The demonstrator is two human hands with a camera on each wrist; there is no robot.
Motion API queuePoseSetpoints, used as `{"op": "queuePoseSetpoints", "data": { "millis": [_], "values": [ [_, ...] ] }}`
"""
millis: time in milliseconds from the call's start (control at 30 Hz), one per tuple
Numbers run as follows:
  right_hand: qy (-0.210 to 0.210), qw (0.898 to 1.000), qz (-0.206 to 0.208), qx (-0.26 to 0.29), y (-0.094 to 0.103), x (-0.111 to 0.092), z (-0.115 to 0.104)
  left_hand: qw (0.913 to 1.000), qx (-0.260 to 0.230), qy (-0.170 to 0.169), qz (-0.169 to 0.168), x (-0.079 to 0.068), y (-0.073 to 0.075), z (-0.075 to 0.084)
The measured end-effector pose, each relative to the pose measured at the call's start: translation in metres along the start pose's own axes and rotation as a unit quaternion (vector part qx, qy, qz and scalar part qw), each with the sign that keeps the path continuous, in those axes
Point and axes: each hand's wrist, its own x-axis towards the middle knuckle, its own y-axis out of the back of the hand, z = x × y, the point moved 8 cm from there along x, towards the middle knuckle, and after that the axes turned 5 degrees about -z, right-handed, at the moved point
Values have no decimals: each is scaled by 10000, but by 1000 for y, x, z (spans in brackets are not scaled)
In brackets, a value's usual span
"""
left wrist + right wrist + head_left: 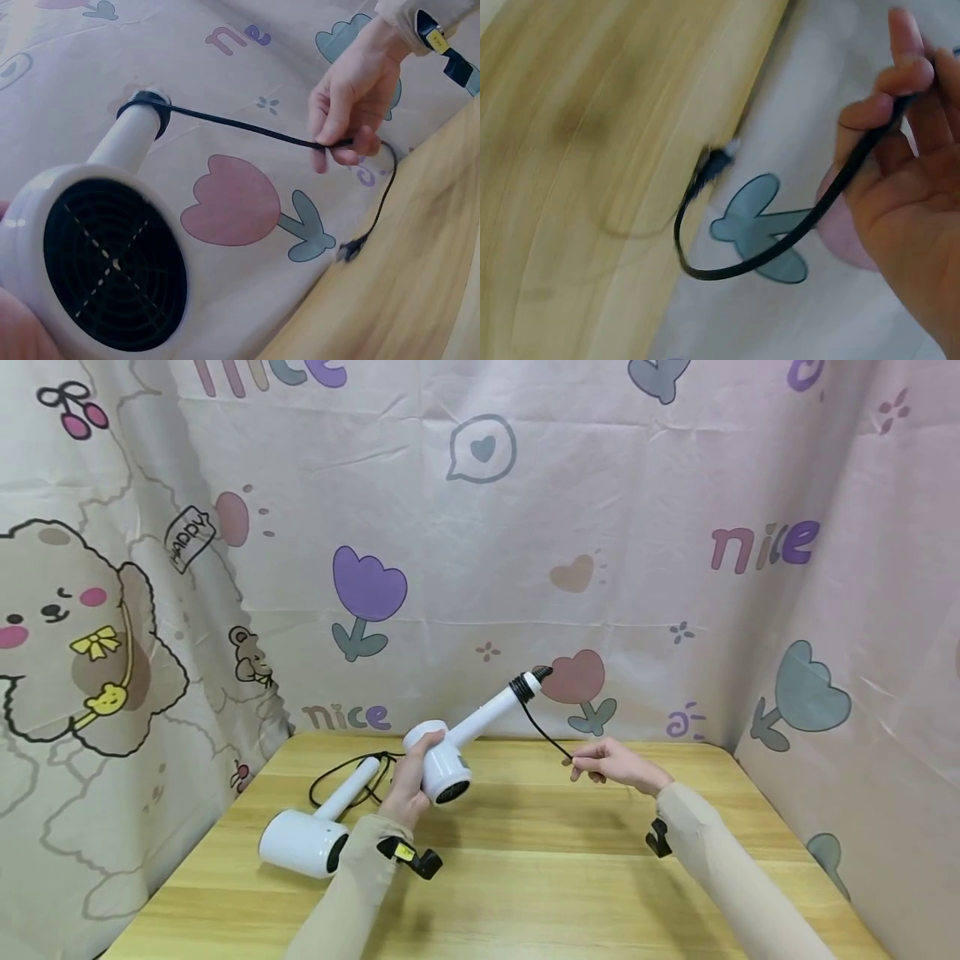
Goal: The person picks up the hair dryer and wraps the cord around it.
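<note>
A white hair dryer point(444, 772) is held up off the table by my left hand point(408, 781), which grips its barrel. Its handle point(487, 714) points up and to the right, with black cord point(521, 688) wound round the end. My right hand point(607, 763) pinches the cord's loose stretch point(240, 124), drawn taut from the handle. Beyond those fingers the cord point(731, 272) hangs in a curve to its plug point(717, 160). In the left wrist view the dryer's round black grille point(114, 264) faces the camera.
A second white hair dryer point(303, 842) lies on the wooden table point(525, 902) at the left. Its black cord point(318, 781) loops loosely behind it. Printed cloth point(480, 543) hangs behind the table and on both sides.
</note>
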Motion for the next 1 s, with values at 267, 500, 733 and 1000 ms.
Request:
{"op": "queuePoseSetpoints", "data": {
  "millis": [267,500,733,1000],
  "values": [
    [-368,9942,669,-754,21,7,16,9963,335,397,-691,-3,-8,-6],
    [-567,9853,1407,-779,44,9,15,9770,376,796,-1941,-12,-28,-15],
    [-349,9581,2117,-1896,66,7,-9,9648,1303,987,-2059,-14,-20,-26],
    [-69,9434,2442,-2242,78,0,-37,9562,2436,268,-1603,-9,-6,-13]
  ]
}}
